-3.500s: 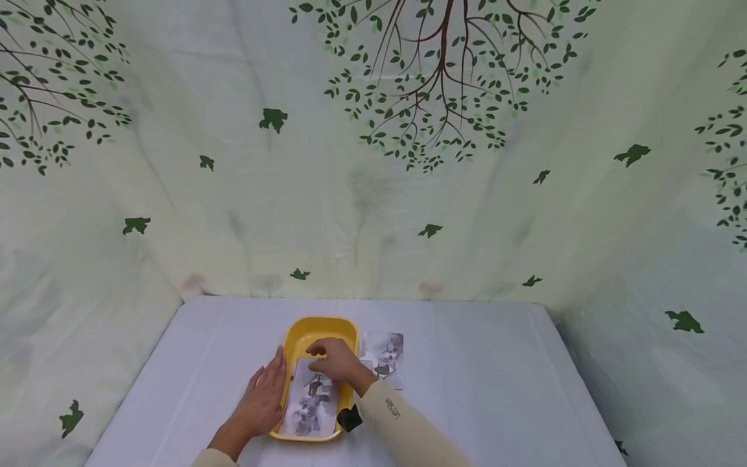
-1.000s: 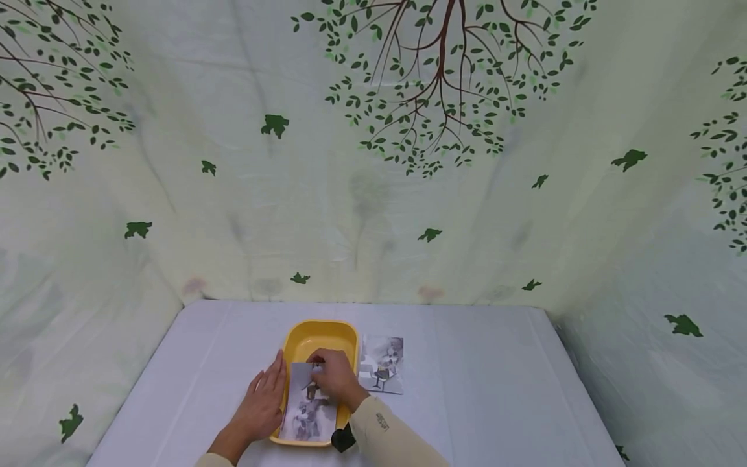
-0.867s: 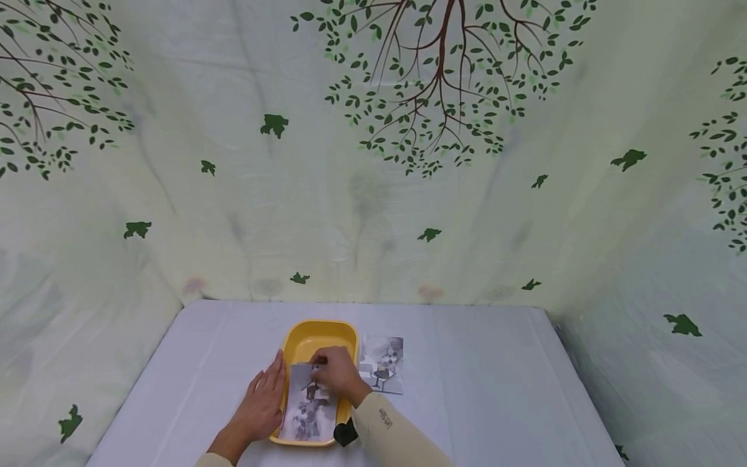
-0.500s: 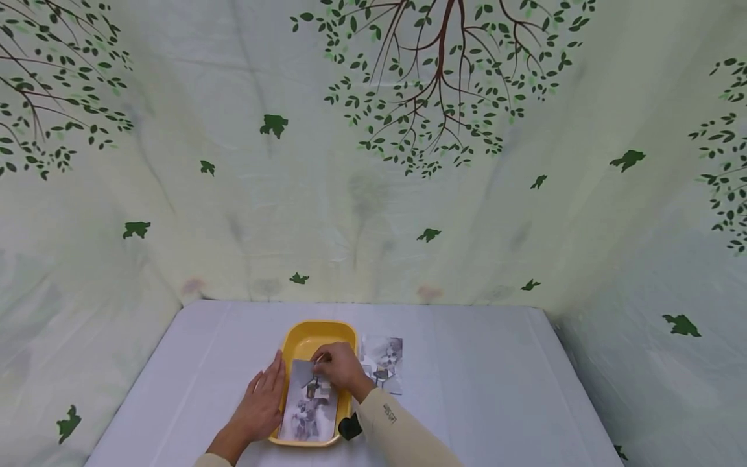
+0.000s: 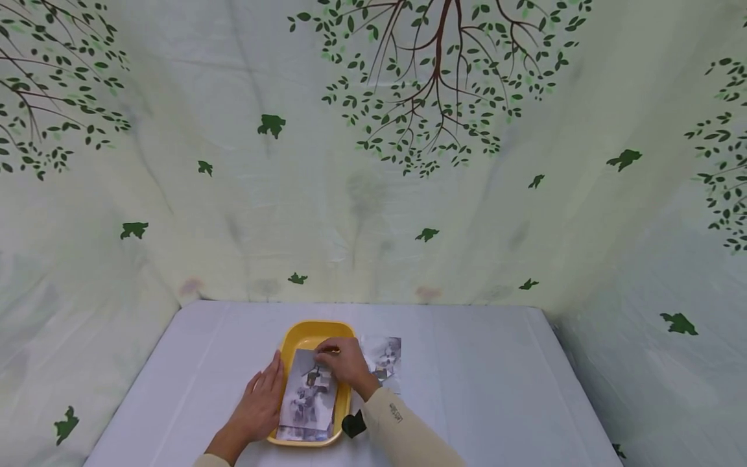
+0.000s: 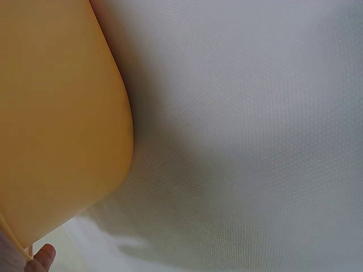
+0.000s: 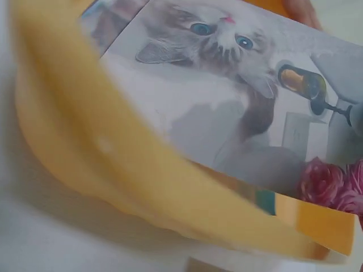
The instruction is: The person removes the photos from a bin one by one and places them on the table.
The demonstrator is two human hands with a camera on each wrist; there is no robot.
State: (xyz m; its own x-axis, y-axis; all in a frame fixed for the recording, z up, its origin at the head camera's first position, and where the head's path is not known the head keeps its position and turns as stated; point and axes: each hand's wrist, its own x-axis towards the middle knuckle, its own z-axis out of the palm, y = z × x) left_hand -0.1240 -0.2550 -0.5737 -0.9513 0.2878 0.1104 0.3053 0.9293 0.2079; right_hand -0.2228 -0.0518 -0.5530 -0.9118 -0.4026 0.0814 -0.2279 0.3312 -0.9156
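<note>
On the white surface [image 5: 478,376], near its front edge, sits a yellow tray [image 5: 303,334] with a printed card [image 5: 306,399] lying lengthwise in it — a kitten beside a wine glass, as the right wrist view makes plain. The right hand [image 5: 345,363] has its fingers curled down on the card's far end; they seem to pinch it, though from the head view I cannot be sure whether the grip has the edge or only presses on it. The left hand [image 5: 261,402] lies flat, fingers straight, against the tray's left side, steadying it. A second card [image 5: 385,360] rests on the surface just right of the tray, partly hidden by the right hand. My reading is that the card is being seated in the tray, or adjusted there; the next move would call for a light touch at the far end so the card settles flat, while the left hand keeps the tray from sliding. The head view alone shows both hands and the second card; the right wrist view alone shows the picture's detail — blue eyes, pink roses at a corner — and the tray rim [image 7: 170,192] blurred in front. The left wrist view gives only the tray's outer wall [image 6: 57,113], the cloth and one fingertip [image 6: 41,258].
</note>
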